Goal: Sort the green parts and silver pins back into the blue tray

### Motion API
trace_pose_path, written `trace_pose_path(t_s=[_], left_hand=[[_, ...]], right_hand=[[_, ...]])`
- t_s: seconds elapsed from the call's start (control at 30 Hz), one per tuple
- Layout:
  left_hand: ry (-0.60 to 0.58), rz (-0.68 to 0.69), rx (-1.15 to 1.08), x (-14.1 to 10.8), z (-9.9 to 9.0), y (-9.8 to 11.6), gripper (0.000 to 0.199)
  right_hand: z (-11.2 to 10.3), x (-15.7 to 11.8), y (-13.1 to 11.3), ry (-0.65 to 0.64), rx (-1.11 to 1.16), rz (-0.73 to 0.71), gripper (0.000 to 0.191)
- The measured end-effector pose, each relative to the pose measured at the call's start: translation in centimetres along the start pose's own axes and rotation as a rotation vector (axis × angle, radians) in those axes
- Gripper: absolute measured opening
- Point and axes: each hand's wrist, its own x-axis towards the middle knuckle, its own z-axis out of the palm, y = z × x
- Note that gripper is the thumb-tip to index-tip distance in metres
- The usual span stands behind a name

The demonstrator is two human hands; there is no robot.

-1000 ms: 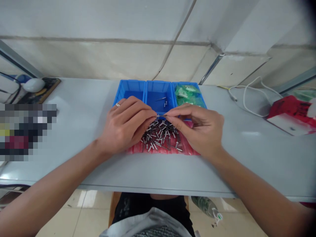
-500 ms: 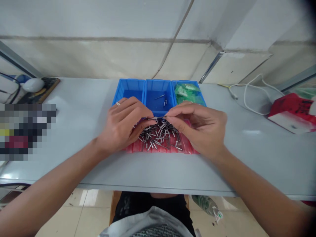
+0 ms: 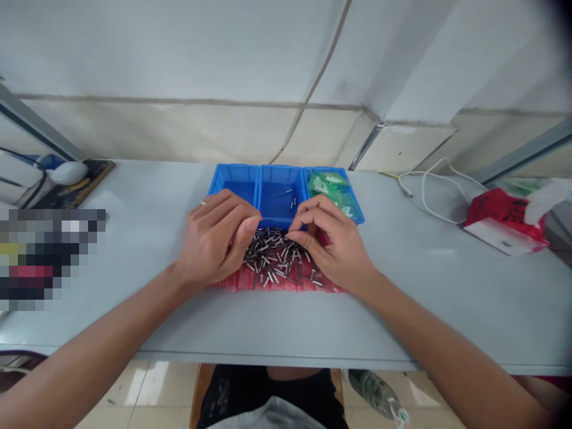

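A heap of metal pop rivets (image 3: 274,259) lies on a red plastic bubble sheet (image 3: 257,283) in front of the blue bins. My left hand (image 3: 221,238) is closed at the left of the heap, thumb pressed against the curled fingers; whatever it holds is hidden. Thumb and index finger of my right hand (image 3: 328,238) pinch together over the heap's right side, seemingly on a rivet that I can barely make out. The middle blue bin (image 3: 279,179) contains a few loose rivets.
Beside it stand a left blue bin (image 3: 235,179) and a right one with green plastic packets (image 3: 330,193). A white cable (image 3: 424,202) and red tissue pack (image 3: 507,220) lie at the right. A white mouse (image 3: 69,173) is far left; below the table, a bottle (image 3: 378,393).
My hands have moved apart; the rivet that spanned between their fingertips no longer shows there. My right hand has shifted left and down toward the heap. The camera view has tilted upward.
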Motion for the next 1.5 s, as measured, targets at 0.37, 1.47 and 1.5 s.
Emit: trace_pose_path(t_s=[0.37, 1.47, 1.5], left_hand=[[0.004, -0.014, 0.001, 0.1, 0.1, -0.1, 0.019], [-0.013, 0.211, -0.079, 0.1, 0.2, 0.2, 0.014], [-0.002, 0.205, -0.086, 0.1, 0.2, 0.2, 0.012]], right_hand=[[-0.7, 0.3, -0.2, 0.153, 0.592, 0.459, 0.038], [0.4, -0.3, -2.7, 0.207, 0.606, 0.243, 0.013], [0.4, -0.3, -2.7, 0.198, 0.628, 0.244, 0.014]])
